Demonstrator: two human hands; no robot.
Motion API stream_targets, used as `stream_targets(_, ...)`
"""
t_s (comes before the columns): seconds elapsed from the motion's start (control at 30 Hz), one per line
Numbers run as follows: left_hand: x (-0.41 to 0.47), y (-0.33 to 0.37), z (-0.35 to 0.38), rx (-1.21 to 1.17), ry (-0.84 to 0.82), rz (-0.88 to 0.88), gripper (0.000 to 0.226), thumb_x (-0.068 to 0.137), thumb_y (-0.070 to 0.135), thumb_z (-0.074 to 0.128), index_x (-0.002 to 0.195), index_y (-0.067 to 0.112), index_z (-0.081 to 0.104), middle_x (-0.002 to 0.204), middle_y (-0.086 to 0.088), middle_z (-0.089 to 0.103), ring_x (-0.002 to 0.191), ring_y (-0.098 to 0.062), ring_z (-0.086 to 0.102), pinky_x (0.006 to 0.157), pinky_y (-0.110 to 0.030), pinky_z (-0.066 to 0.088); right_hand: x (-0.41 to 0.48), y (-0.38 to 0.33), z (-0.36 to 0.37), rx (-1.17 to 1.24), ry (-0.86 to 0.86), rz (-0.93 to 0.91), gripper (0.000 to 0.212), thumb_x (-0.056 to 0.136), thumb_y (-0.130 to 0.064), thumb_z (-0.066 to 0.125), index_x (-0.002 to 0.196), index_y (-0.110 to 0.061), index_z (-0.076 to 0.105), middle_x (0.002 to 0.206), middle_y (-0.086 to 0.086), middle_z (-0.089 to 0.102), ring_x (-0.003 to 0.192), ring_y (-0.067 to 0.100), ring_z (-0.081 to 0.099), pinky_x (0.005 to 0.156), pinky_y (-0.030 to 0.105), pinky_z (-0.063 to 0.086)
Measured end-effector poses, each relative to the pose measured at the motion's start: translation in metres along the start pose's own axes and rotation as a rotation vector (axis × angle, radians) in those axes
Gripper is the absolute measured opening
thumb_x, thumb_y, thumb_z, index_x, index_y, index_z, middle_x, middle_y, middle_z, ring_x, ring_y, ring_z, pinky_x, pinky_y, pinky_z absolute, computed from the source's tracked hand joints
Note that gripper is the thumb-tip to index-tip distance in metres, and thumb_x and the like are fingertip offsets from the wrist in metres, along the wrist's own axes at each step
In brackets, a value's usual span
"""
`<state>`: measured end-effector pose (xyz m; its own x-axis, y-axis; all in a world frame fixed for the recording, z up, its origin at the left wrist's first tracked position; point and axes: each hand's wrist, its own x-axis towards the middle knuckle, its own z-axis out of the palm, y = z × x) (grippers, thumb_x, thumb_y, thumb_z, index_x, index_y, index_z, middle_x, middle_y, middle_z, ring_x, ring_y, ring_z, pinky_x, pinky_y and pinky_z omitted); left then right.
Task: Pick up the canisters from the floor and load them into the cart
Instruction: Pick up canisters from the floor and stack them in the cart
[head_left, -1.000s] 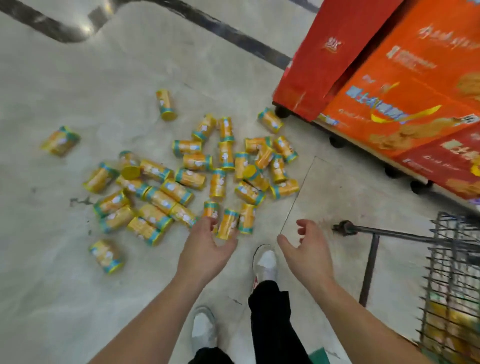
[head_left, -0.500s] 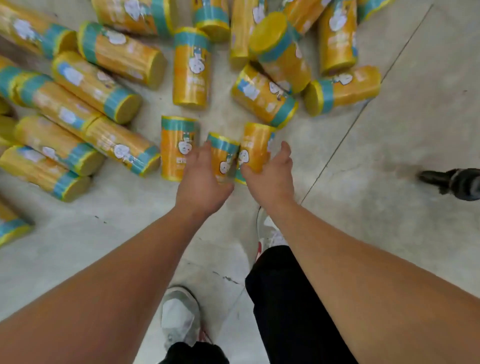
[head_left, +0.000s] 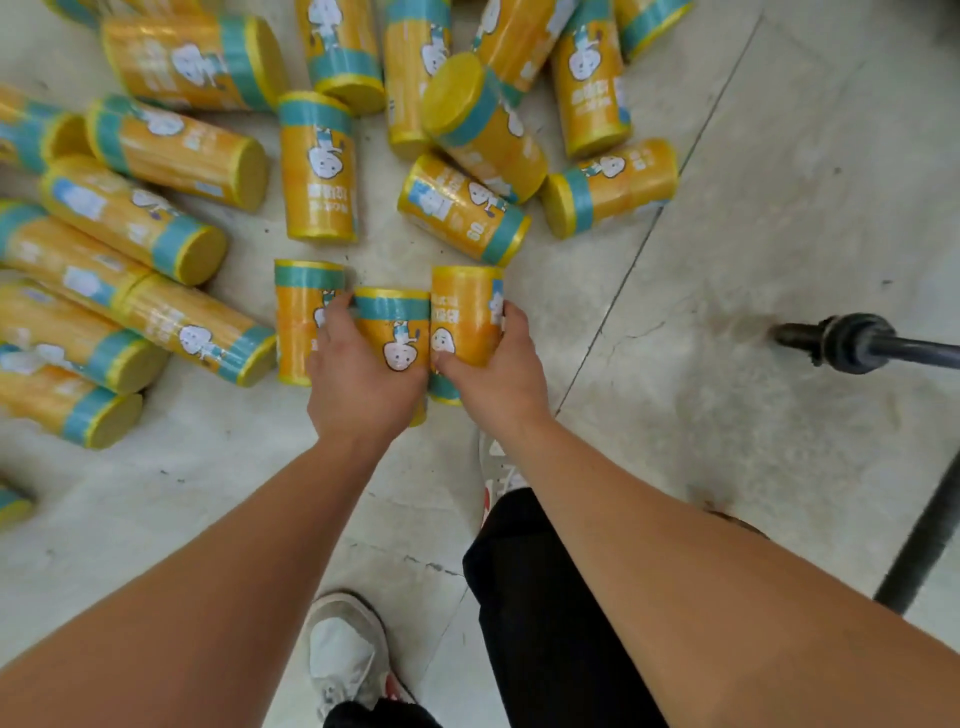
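Several yellow canisters with teal bands lie scattered on the pale tile floor (head_left: 727, 364). My left hand (head_left: 363, 384) grips the middle canister (head_left: 395, 327) of three lying side by side, fingers reaching between it and the left canister (head_left: 298, 322). My right hand (head_left: 498, 374) grips the right canister (head_left: 465, 312), thumb on its left side and fingers on its right. Of the cart only a dark frame bar (head_left: 872, 345) and a leg (head_left: 924, 545) show at the right edge.
More canisters (head_left: 317, 171) crowd the floor ahead and to the left, some stacked on each other. My white shoes (head_left: 345, 654) and a black trouser leg (head_left: 545, 623) are below my arms. Bare tile lies to the right up to the cart frame.
I have bent closer to the floor. Both hands went from hovering open to closing round the two nearest canisters, which now lie straighter and side by side.
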<state>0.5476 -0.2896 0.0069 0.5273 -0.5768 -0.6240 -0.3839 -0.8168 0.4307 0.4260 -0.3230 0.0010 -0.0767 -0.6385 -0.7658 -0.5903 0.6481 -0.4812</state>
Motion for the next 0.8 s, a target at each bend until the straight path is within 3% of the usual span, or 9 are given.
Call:
stream_targets(0.07,-0.024,0.014,-0.026,-0.085,-0.017,0.030,0.095,0.059,0.050,0.077,0.139,0.031,0.028,0.132,0.003,0.052,0.115,-0.024,0.057,0.090,-0.050,0.051,-0.032,-0.014,-0.016,0.037,0.022,-0.026,0.083,0.072,-0.040,0.081,0.141,-0.030,0.036,0.127,-0.002,0.058,0.114,0.019,0.059,0.096,0.043,0.051)
stream_targets(0.2,-0.083,0.049,-0.091,-0.201,-0.061,0.115,0.092,0.064,0.028,0.085,0.139,0.026,0.032,0.124,0.004,0.054,0.107,-0.012,0.060,0.086,-0.032,0.052,-0.112,-0.055,-0.057,0.099,0.085,-0.097,0.079,0.069,-0.043,0.081,0.135,-0.038,0.038,0.122,-0.007,0.059,0.109,0.014,0.061,0.092,0.041,0.054)
stream_targets(0.3,-0.142,0.086,-0.150,-0.281,-0.060,0.200,0.086,0.067,0.023,0.086,0.136,0.027,0.036,0.101,0.028,0.050,0.085,0.011,0.058,0.069,-0.014,0.047,-0.184,-0.091,-0.096,0.122,0.155,-0.188,0.079,0.066,-0.045,0.080,0.133,-0.039,0.039,0.119,-0.009,0.059,0.106,0.012,0.062,0.089,0.037,0.055)
stream_targets(0.4,-0.209,0.120,-0.211,-0.327,-0.051,0.282,0.089,0.065,0.025,0.087,0.137,0.029,0.035,0.104,0.028,0.051,0.088,0.008,0.058,0.070,-0.017,0.045,-0.264,-0.125,-0.135,0.147,0.215,-0.277,0.082,0.061,-0.053,0.076,0.132,-0.043,0.037,0.120,-0.012,0.059,0.106,0.010,0.063,0.088,0.041,0.056)
stream_targets(0.53,-0.294,0.164,-0.273,-0.341,-0.031,0.411,0.102,0.051,0.042,0.083,0.139,0.034,0.033,0.130,0.007,0.054,0.112,-0.015,0.058,0.092,-0.040,0.051,-0.373,-0.155,-0.191,0.180,0.332,-0.397,0.086,0.060,-0.059,0.074,0.135,-0.041,0.037,0.125,-0.014,0.058,0.111,0.008,0.061,0.091,0.039,0.055)
stream_targets(0.67,-0.384,0.214,-0.303,-0.368,-0.075,0.537,0.094,0.060,0.030,0.088,0.137,0.039,0.033,0.123,0.011,0.050,0.104,-0.016,0.060,0.086,-0.043,0.054,-0.467,-0.161,-0.261,0.187,0.467,-0.460,0.085,0.061,-0.060,0.074,0.135,-0.043,0.036,0.123,-0.019,0.053,0.109,0.003,0.057,0.089,0.034,0.054)
stream_targets(0.8,-0.468,0.259,-0.301,-0.426,-0.170,0.645,0.095,0.057,0.038,0.088,0.135,0.042,0.034,0.127,0.010,0.052,0.103,-0.013,0.062,0.086,-0.044,0.055,-0.538,-0.144,-0.335,0.164,0.644,-0.483,0.085,0.063,-0.059,0.074,0.138,-0.038,0.039,0.124,-0.019,0.052,0.112,0.002,0.054,0.093,0.033,0.052)
